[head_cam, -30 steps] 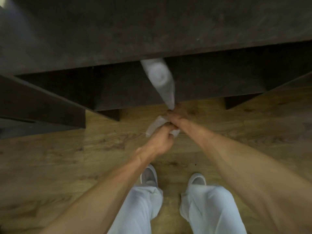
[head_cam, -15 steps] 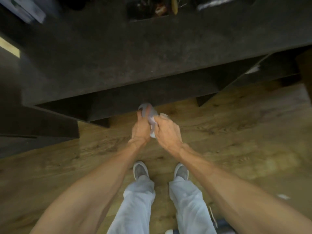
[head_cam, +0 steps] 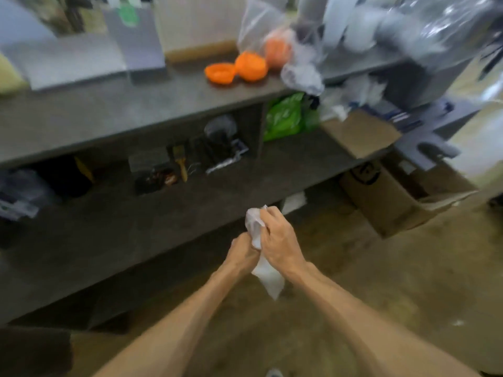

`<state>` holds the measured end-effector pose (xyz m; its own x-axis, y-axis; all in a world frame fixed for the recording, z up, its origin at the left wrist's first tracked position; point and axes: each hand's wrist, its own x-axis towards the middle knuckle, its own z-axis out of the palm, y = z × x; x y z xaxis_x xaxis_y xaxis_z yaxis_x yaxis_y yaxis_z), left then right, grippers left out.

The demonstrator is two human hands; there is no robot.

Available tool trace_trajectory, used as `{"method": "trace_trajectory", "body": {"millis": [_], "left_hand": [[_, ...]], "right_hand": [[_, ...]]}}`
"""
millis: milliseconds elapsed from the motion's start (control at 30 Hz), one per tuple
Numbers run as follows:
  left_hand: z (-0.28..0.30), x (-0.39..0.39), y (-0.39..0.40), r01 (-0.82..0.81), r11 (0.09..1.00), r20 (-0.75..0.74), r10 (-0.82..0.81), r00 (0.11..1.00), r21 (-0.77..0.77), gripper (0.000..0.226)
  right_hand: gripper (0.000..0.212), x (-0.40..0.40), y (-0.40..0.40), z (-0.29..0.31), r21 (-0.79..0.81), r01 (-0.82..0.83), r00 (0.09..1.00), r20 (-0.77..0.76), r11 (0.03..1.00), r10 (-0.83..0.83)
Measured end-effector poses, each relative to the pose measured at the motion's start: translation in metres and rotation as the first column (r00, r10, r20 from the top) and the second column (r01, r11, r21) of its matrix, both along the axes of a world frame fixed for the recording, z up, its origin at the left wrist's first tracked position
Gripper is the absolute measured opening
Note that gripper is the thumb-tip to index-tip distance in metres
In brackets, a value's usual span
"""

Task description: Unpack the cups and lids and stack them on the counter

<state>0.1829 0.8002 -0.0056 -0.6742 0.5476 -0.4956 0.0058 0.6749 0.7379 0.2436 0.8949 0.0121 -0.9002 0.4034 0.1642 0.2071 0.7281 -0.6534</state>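
Both hands hold a crumpled clear plastic wrapper point(head_cam: 265, 276) in front of the lower shelf. My left hand point(head_cam: 243, 253) grips its middle from the left. My right hand point(head_cam: 279, 240) grips its upper part, and the loose end hangs down below both hands. On the grey counter point(head_cam: 109, 110) lie two orange lids or cups point(head_cam: 235, 68), with more orange pieces inside a clear bag point(head_cam: 275, 47) beside them. The view is blurred.
Under the counter, a dark shelf point(head_cam: 245, 180) holds small dark items, a brush point(head_cam: 181, 161) and a green bag point(head_cam: 285, 115). Open cardboard boxes point(head_cam: 392, 197) stand at the right on the wooden floor. Clear plastic bags and grey panels crowd the counter's back.
The view has swung up from the floor to the counter and shelves. Both hands still hold the wrapper, now bunched, with its loose end hanging below them.
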Motion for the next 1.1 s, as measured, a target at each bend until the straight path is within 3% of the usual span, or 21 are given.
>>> {"method": "trace_trajectory", "body": {"millis": [133,267,333,400,600,700,900,1033,1100], "left_hand": [[0.089,-0.004,0.085,0.118,0.979,-0.144,-0.095,0.985,0.164,0.012],[0.168,-0.017,0.16,0.165,0.953,-0.298,-0.086,0.951,0.253,0.025],[0.199,-0.029,0.199,0.177,0.943,-0.369,-0.064,0.927,0.281,0.029],[0.225,-0.039,0.237,0.22,0.923,-0.441,-0.063,0.895,0.315,0.031],[0.285,-0.076,0.354,0.301,0.894,-0.557,-0.072,0.827,0.331,0.02],[0.31,-0.092,0.417,0.348,0.872,-0.616,-0.068,0.784,0.346,0.02],[0.37,-0.12,0.536,0.412,0.819,-0.732,0.015,0.681,0.4,0.025],[0.421,-0.128,0.614,0.51,0.778,-0.875,0.104,0.473,0.368,0.025],[0.438,-0.132,0.652,0.576,0.741,-0.912,0.12,0.392,0.345,0.027]], "right_hand": [[0.027,0.01,0.088,0.073,0.09,0.05,0.993,-0.114,0.995,-0.039],[0.014,0.017,0.165,0.13,0.183,0.123,0.973,-0.215,0.975,-0.082],[0.017,0.011,0.202,0.15,0.223,0.149,0.966,-0.24,0.963,-0.094],[0.03,0.0,0.239,0.167,0.27,0.181,0.966,-0.232,0.946,-0.118],[0.093,-0.039,0.341,0.211,0.327,0.292,0.942,-0.261,0.899,-0.211],[0.104,-0.065,0.4,0.227,0.333,0.351,0.918,-0.306,0.875,-0.252],[0.092,-0.108,0.52,0.294,0.38,0.431,0.864,-0.437,0.818,-0.252],[0.061,-0.122,0.595,0.344,0.263,0.597,0.739,-0.548,0.758,-0.392],[0.056,-0.13,0.632,0.364,0.289,0.631,0.697,-0.619,0.719,-0.363]]}}
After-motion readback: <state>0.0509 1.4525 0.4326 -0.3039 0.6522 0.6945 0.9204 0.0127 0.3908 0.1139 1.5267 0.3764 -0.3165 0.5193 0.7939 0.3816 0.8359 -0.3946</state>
